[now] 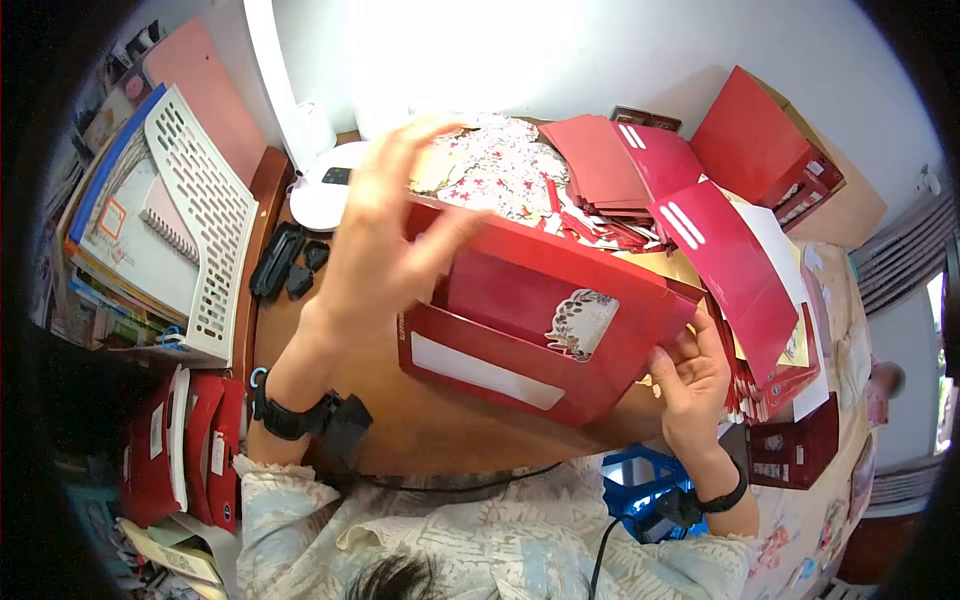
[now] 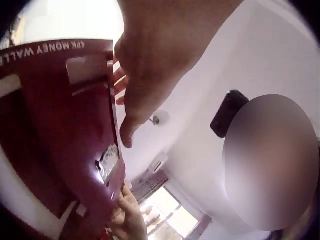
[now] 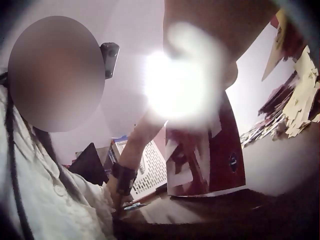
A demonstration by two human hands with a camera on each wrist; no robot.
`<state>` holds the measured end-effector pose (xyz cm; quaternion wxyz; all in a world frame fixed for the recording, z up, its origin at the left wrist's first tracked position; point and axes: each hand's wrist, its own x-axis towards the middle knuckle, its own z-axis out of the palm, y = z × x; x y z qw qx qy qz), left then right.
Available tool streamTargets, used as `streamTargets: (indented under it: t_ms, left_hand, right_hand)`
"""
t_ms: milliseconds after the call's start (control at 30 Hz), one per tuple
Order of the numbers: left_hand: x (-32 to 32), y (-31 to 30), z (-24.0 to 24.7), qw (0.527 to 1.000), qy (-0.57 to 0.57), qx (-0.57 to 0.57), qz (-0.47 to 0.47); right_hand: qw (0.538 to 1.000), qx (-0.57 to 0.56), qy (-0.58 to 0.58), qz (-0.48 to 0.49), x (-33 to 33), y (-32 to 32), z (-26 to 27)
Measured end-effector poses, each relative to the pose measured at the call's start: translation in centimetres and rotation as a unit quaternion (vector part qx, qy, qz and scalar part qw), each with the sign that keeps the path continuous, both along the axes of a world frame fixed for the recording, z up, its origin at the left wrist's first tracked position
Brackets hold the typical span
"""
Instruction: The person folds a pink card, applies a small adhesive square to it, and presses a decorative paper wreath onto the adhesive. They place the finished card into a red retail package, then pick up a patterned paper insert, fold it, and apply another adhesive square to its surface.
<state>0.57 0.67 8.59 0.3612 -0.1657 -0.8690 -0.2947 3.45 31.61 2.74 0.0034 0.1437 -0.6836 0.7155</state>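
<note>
The only bare wood on the surface (image 1: 430, 425) is a strip along the near edge. It lies under the red folder (image 1: 530, 330), which the left hand (image 1: 385, 235) and right hand (image 1: 690, 385) hold above it. Floral paper (image 1: 500, 165) and a heap of red envelopes (image 1: 640, 190) block the far edge and spill down the right edge. A white slotted tray (image 1: 200, 230), small black items (image 1: 285, 262) and a white lamp base (image 1: 320, 195) crowd the left edge.

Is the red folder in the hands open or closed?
Open: left hand holds up the flap of the red folder; the inside shows.
</note>
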Motion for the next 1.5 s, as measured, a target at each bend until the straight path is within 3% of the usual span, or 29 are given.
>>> streamTargets:
  t_ms: [33, 67, 100, 133, 200, 233, 267, 333, 367, 433, 567, 733, 867, 933, 1067, 1133, 1267, 1333, 1500]
  left_hand:
    - [-0.6, -0.9, -0.7, 0.996, -0.012, 0.087, -0.008]
    - [-0.9, -1.1, -1.4, 0.996, -0.012, 0.087, -0.008]
    - [-1.1, -1.4, -2.0, 0.964, -0.109, 0.233, -0.071]
    - [-1.3, -1.6, -2.6, 0.897, -0.202, 0.371, -0.131]
    - [-1.5, -1.6, -3.4, 0.868, -0.275, 0.383, -0.159]
    - [-1.2, -0.8, -3.4, 0.902, -0.24, 0.336, -0.124]
    - [-1.0, -0.4, -3.1, 0.87, -0.279, 0.38, -0.143]
    - [-0.4, 0.2, -2.6, 0.856, -0.291, 0.395, -0.159]
    - [-0.5, 0.3, -2.9, 0.856, -0.29, 0.397, -0.157]
    - [-0.8, 0.4, -3.9, 0.899, -0.237, 0.339, -0.144]
    - [-0.4, 0.3, -3.7, 0.891, -0.254, 0.346, -0.145]
    - [-0.3, 0.3, -3.7, 0.87, -0.26, 0.379, -0.178]
    - [0.6, 0.5, -2.5, 0.869, -0.291, 0.351, -0.19]
    - [0.9, 0.4, -2.0, 0.887, -0.284, 0.293, -0.214]
    - [0.7, -0.1, -2.0, 0.887, -0.292, 0.286, -0.213]
    - [0.8, 0.0, -1.6, 0.866, -0.328, 0.308, -0.216]
    - [0.6, 0.0, -2.0, 0.867, -0.315, 0.313, -0.225]
    - [0.5, 0.0, -2.3, 0.878, -0.287, 0.302, -0.235]
    - [0.6, -0.1, -2.1, 0.875, -0.282, 0.307, -0.246]
  right_hand:
    - [1.0, 0.003, 0.006, -0.001, 0.0, 0.1, 0.1]
    - [1.0, 0.003, 0.007, 0.0, 0.0, 0.2, 0.2]
    - [1.0, -0.001, -0.006, -0.009, -0.1, 0.2, 0.3]
    - [1.0, -0.004, -0.018, -0.018, -0.2, 0.2, 0.3]
    - [1.0, -0.007, -0.021, -0.014, -0.3, -0.1, 0.4]
    - [1.0, -0.011, -0.026, -0.013, -0.3, -0.3, 0.3]
    - [1.0, -0.011, -0.026, -0.01, -0.4, -0.3, 0.0]
    - [1.0, -0.026, -0.017, 0.002, -0.6, -0.1, -0.7]
    - [1.0, -0.025, -0.017, 0.004, -0.7, -0.2, -0.6]
    - [0.999, -0.01, -0.035, 0.004, -0.8, -0.3, -0.4]
    - [0.996, -0.021, -0.083, 0.02, -1.4, 0.2, -0.8]
    - [0.979, -0.104, -0.127, 0.12, -1.8, 1.6, -2.0]
    - [0.976, -0.098, -0.157, 0.115, -2.2, 1.9, -2.1]
    - [0.962, -0.137, -0.183, 0.151, -2.7, 2.8, -2.7]
    - [0.946, -0.189, -0.178, 0.192, -2.8, 3.5, -2.5]
    - [0.869, -0.338, -0.297, 0.205, -2.6, 3.0, -0.7]
    - [0.886, -0.321, -0.288, 0.171, -2.3, 2.7, 0.3]
    - [0.942, -0.172, -0.201, 0.207, -2.1, 2.5, 0.6]
    - [0.965, -0.108, -0.153, 0.183, -2.0, 3.1, -0.7]
